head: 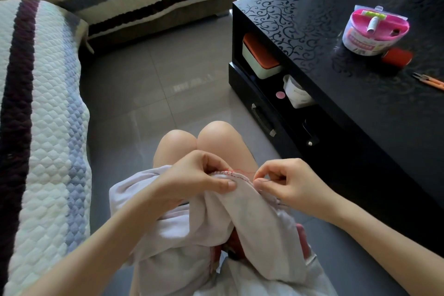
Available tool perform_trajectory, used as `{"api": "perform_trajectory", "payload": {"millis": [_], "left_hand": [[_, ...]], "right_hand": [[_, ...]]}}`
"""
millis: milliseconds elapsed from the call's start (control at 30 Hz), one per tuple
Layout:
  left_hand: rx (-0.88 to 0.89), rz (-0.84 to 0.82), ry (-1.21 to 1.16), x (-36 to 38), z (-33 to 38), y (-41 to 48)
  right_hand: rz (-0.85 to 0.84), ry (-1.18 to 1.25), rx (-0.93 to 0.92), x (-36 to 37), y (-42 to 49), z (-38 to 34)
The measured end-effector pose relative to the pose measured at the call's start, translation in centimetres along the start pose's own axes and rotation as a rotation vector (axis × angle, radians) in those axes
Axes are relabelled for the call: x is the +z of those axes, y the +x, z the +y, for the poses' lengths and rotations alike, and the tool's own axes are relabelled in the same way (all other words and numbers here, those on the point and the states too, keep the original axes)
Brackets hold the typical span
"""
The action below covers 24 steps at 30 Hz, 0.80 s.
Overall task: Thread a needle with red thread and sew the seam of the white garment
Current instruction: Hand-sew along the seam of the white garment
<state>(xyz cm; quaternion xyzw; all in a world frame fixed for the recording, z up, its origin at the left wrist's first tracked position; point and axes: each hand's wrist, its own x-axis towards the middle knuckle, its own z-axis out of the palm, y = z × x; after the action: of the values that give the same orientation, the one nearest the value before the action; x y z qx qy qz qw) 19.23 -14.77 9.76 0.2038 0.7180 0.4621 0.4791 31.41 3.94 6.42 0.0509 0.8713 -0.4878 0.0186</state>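
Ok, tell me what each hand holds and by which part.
The left hand grips the white garment at its stitched seam edge. The right hand pinches the needle between thumb and forefinger; where along it is unclear.

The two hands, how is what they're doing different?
The left hand grips a whole fold of the white garment; the right hand pinches only the thin needle. The left hand sits above the knees; the right hand lies nearer the black table. Both hold at the red-stitched seam.
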Motion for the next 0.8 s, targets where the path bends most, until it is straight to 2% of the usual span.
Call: {"api": "perform_trajectory", "payload": {"millis": [333,433,500,567,700,800], "left_hand": [[-0.013,-0.011,-0.029,-0.1,0.3,0.1],[-0.022,0.025,0.028,0.2,0.1,0.1],[-0.019,0.056,0.050,0.5,0.1,0.2],[-0.010,0.076,0.026,0.6,0.1,0.4],[-0.005,0.044,-0.098,0.5,0.1,0.6],[-0.001,0.016,-0.117,0.6,0.1,0.7]], "right_hand": [[-0.024,-0.023,-0.056,0.1,-0.2,0.0],[0.051,0.014,-0.015,-1.3,0.2,-0.1],[0.018,-0.043,-0.017,-1.5,0.4,-0.3],[-0.022,-0.069,-0.030,-1.4,0.5,-0.5],[-0.036,0.123,-0.013,-1.4,0.9,-0.8],[-0.046,0.070,-0.037,-0.9,1.3,-0.6]]}}
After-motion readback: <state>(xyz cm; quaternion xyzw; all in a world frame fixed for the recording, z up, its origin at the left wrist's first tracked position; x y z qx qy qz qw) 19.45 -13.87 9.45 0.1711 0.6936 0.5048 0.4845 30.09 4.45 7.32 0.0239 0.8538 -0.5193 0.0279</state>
